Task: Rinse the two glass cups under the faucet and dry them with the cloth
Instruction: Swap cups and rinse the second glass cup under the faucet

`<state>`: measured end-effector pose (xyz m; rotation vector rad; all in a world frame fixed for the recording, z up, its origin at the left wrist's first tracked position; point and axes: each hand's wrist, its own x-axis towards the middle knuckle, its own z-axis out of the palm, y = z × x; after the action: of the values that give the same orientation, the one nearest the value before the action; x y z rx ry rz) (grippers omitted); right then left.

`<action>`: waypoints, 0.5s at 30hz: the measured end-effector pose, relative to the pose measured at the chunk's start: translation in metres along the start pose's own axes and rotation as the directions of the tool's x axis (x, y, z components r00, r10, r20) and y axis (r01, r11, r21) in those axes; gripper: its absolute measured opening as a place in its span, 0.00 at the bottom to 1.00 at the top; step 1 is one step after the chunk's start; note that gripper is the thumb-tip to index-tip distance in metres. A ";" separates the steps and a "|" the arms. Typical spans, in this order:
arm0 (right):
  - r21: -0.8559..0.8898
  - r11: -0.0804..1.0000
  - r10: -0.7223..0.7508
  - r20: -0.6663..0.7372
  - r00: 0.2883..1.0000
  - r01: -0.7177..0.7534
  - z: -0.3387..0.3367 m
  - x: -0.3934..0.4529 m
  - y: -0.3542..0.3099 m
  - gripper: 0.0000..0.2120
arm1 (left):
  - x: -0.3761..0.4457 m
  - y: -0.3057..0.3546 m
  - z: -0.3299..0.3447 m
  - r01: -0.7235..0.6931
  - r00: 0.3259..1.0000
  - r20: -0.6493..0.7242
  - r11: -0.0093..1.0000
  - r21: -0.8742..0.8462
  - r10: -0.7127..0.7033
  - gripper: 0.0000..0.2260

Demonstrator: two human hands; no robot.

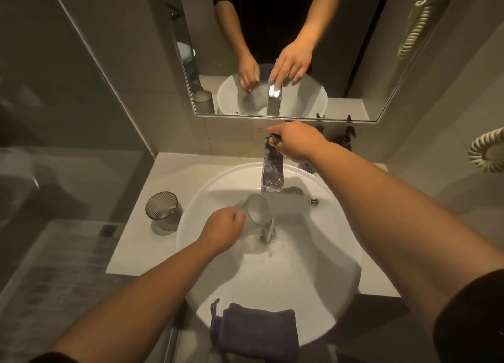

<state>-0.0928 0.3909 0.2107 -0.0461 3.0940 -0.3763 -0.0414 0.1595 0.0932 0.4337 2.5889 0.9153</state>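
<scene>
My left hand (222, 230) grips a glass cup (256, 209), tilted inside the white sink (341, 253) just below the chrome faucet (272, 171). Water runs from the spout past the cup's rim and splashes in the basin. My right hand (296, 141) is closed on the faucet's handle at the back. A second, ribbed glass cup (163, 209) stands upright on the counter left of the sink. A dark blue cloth (256, 330) hangs over the sink's near rim.
A mirror (272, 48) above the counter (131, 248) reflects both hands. Dark pump bottles (346, 139) stand behind the faucet on the right. A coiled cord (485, 152) hangs on the right wall. A glass partition borders the left.
</scene>
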 end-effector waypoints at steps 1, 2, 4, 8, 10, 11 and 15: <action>-0.001 1.000 0.001 0.000 1.000 -0.001 0.000 0.000 0.000 0.10 | 0.001 -0.001 0.001 0.171 0.985 0.038 0.917 -0.361 -0.169 0.15; 0.000 1.000 0.002 0.002 1.000 -0.002 0.001 0.000 0.000 0.10 | 0.001 -0.001 0.002 0.299 0.948 0.104 0.727 -0.618 -0.301 0.16; 0.002 1.000 0.003 0.008 1.000 -0.003 0.001 0.000 0.000 0.10 | 0.003 -0.007 0.007 0.417 0.876 0.249 0.386 -0.823 -0.414 0.17; 0.012 1.000 0.011 0.013 1.000 -0.011 0.001 0.000 -0.001 0.08 | 0.007 -0.012 0.009 0.503 0.780 0.381 0.134 -0.854 -0.496 0.16; 0.013 1.000 0.012 0.007 1.000 -0.012 0.002 0.001 0.000 0.08 | 0.010 -0.011 0.008 0.519 0.753 0.420 0.065 -0.852 -0.507 0.16; 0.015 1.000 0.014 0.006 1.000 -0.015 0.002 0.001 0.000 0.08 | 0.010 -0.010 0.007 0.521 0.745 0.432 0.039 -0.853 -0.509 0.16; 0.018 1.000 0.010 0.002 1.000 -0.010 0.003 0.001 0.000 0.09 | 0.012 -0.004 0.012 0.532 0.724 0.464 -0.015 -0.846 -0.510 0.18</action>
<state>-0.0934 0.3904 0.2082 -0.0314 3.0872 -0.4031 -0.0476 0.1677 0.0795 -0.8784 1.2998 1.8564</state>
